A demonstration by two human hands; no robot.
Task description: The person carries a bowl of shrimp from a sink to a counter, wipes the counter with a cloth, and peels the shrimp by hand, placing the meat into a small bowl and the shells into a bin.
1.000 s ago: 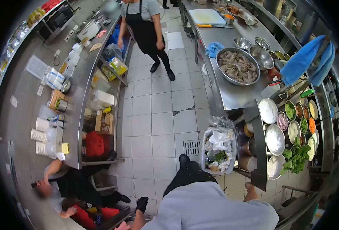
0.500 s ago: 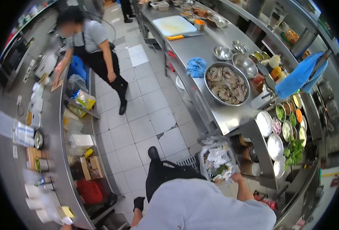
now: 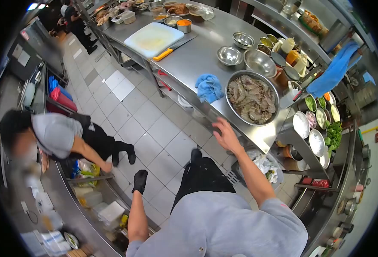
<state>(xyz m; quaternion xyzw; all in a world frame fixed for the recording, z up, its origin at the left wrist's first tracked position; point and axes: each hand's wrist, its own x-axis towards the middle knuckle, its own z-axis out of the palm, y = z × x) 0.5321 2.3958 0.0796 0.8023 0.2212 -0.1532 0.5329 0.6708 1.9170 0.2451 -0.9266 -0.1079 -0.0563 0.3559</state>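
Note:
My right hand (image 3: 226,135), bare and empty, reaches forward with its fingers spread, just off the front edge of the steel counter (image 3: 251,135). Nearest to it are a crumpled blue cloth (image 3: 209,88) and a large metal bowl (image 3: 252,97) full of raw shrimp. Low on the left hangs my left hand (image 3: 140,181) in a black glove, its fingers curled in and nothing showing in them. It is over the tiled floor, beside the left worktop's shelves.
Along the counter lie a white cutting board (image 3: 154,39), a yellow-handled knife (image 3: 163,54) and empty metal bowls (image 3: 229,55). A lined waste bin (image 3: 276,173) stands under my right forearm. Another person (image 3: 65,132) leans at the left worktop; a further person (image 3: 77,25) stands far back.
The view has moved forward along the aisle. My right hand has risen from beside the bin to the counter's front edge. The person on the left now appears nearer.

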